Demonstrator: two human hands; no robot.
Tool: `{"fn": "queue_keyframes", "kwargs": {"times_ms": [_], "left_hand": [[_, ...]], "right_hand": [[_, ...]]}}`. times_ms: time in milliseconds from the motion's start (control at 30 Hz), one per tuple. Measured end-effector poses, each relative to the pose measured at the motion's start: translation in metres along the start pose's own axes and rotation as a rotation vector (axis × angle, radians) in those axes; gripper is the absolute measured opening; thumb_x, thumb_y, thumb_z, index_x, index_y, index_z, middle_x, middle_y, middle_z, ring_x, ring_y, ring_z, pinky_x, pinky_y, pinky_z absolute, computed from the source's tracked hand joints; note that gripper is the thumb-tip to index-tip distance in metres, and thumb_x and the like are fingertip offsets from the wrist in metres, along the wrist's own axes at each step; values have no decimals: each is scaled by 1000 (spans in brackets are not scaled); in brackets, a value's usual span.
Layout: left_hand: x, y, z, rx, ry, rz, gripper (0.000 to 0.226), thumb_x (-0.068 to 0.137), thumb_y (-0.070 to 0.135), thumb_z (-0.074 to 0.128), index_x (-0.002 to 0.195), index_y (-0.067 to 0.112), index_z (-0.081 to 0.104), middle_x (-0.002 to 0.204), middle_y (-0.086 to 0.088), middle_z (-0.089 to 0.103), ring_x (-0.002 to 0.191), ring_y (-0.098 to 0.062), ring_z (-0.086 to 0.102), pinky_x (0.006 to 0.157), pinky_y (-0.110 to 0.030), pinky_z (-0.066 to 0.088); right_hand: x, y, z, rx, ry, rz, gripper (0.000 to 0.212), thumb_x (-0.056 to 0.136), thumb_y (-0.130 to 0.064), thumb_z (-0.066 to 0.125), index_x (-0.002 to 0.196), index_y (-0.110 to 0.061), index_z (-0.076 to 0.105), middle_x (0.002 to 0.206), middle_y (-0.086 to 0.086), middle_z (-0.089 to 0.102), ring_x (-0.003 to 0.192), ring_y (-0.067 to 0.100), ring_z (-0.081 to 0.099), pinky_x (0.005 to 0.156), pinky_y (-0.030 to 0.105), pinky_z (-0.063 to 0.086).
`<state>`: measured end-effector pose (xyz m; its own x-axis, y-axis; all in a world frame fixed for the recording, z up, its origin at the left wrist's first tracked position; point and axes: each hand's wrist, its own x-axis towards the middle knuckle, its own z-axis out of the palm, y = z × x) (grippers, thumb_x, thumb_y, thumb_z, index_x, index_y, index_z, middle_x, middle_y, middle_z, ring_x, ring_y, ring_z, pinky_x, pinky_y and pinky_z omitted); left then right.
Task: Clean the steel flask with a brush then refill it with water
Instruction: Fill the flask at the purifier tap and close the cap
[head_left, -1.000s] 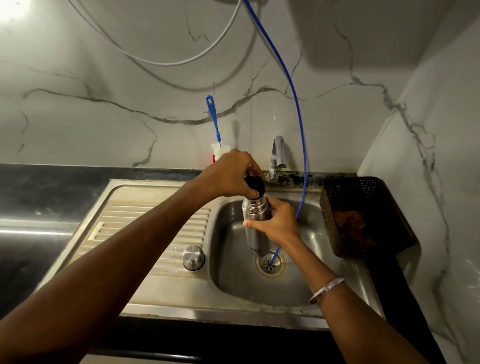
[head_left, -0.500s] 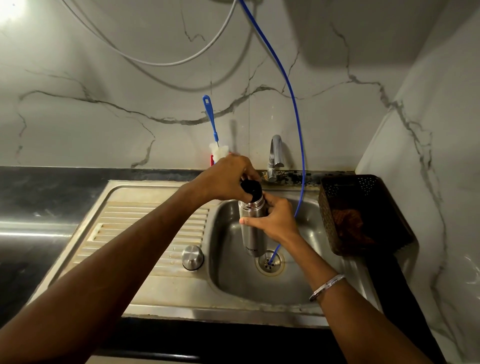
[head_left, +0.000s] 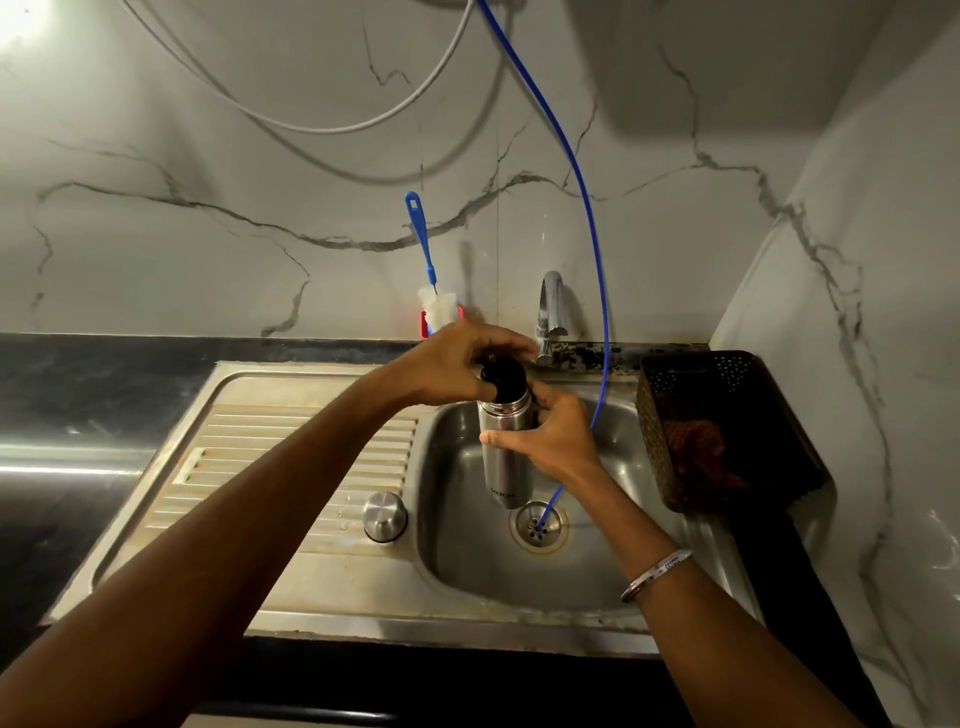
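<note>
Steel flask (head_left: 503, 457) is held upright above the sink basin (head_left: 457, 530), clear of the drain (head_left: 538, 526), so any spill falls into the bowl. Your right hand (head_left: 556, 441) wraps the upper body of the flask, thumb across the front and fingers curled behind, steadying it against twist. Your left hand (head_left: 457, 364) sits over the neck with fingers curled round the black stopper (head_left: 503, 382); the stopper looks tilted in the mouth, though whether it is threaded or already free cannot be told. Judgement: you are at the opening step, and no brushing is yet possible.

The outer steel cap (head_left: 385, 516) stands on the draining board (head_left: 291, 467), well apart from the basin edge and out of the way of both arms. The bottle brush (head_left: 422, 244), blue handle up, rests in a red holder (head_left: 427, 325) against the wall just behind your left hand, within easy reach. The tap (head_left: 549, 312) stands behind the flask. A blue tube (head_left: 582, 197) hangs down the wall and ends at the drain, passing close behind your right hand; mind it when you lift the flask. A dark perforated basket (head_left: 727, 405) sits at the right of the sink.
</note>
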<state>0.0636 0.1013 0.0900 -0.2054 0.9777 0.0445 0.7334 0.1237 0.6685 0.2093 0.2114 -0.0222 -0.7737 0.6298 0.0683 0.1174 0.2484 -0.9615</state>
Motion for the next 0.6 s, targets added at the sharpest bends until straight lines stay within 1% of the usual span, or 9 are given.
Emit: {"fn": "queue_keyframes", "kwargs": {"times_ms": [67,133,200,300,367,433,467,533,600], "left_hand": [[-1,-3,6,66,104,-19,73,78,34,88,142,19,56,131,5,64,118,-3,58,99,-12,48],[-2,-6,13,105,259,-101,84,69,49,90,140,20,58,116,5,68,103,-4,63,95,-21,55],[-1,-9,15,49,284,-115,80,68,38,93,138,20,59,106,5,71,96,-3,67,92,-26,58],[1,-15,6,-104,104,-69,78,71,17,90,141,21,57,112,4,72,108,-10,69,97,-28,57],[1,-15,4,-129,54,-78,80,74,23,90,145,22,54,120,5,69,114,-11,65,98,-27,55],[-1,-9,8,-25,184,-143,86,68,44,92,143,20,56,118,6,67,108,-8,64,93,-20,54],[-1,-5,10,33,262,-160,85,65,49,91,138,18,60,112,6,69,100,-6,65,87,-17,55],[0,0,13,52,325,-102,67,67,41,93,124,14,70,100,9,71,89,-1,68,83,-20,59],[-1,1,6,-32,235,-42,54,72,25,92,121,12,73,101,9,74,91,-1,71,88,-25,60]], "right_hand": [[0,-2,-1,29,4,-8,62,51,-29,97,108,-26,73,99,-5,78,93,14,75,87,47,61],[-1,-6,-3,49,0,-9,61,52,-27,97,108,-29,73,101,-6,78,93,13,75,87,46,62],[-1,-7,-3,40,-4,-10,64,50,-31,97,109,-28,73,100,-6,78,93,12,75,87,46,62],[-1,-8,-4,22,-13,-13,67,49,-34,98,110,-25,73,100,-8,78,93,11,75,87,45,62],[-2,-8,-5,29,-9,-18,65,49,-32,98,109,-26,73,100,-7,78,94,11,75,87,45,61],[-3,-9,-6,60,2,-17,59,50,-31,97,104,-32,73,100,-6,78,94,12,75,87,46,61],[-3,-9,-6,68,4,-18,59,49,-32,97,103,-34,73,100,-6,78,93,13,75,87,47,62],[-2,-11,-7,65,-7,-28,59,49,-32,97,103,-32,73,99,-5,78,93,14,75,86,47,62],[-2,-13,-9,90,-38,-33,62,51,-23,99,107,-27,73,102,-2,78,96,17,75,88,48,61]]}}
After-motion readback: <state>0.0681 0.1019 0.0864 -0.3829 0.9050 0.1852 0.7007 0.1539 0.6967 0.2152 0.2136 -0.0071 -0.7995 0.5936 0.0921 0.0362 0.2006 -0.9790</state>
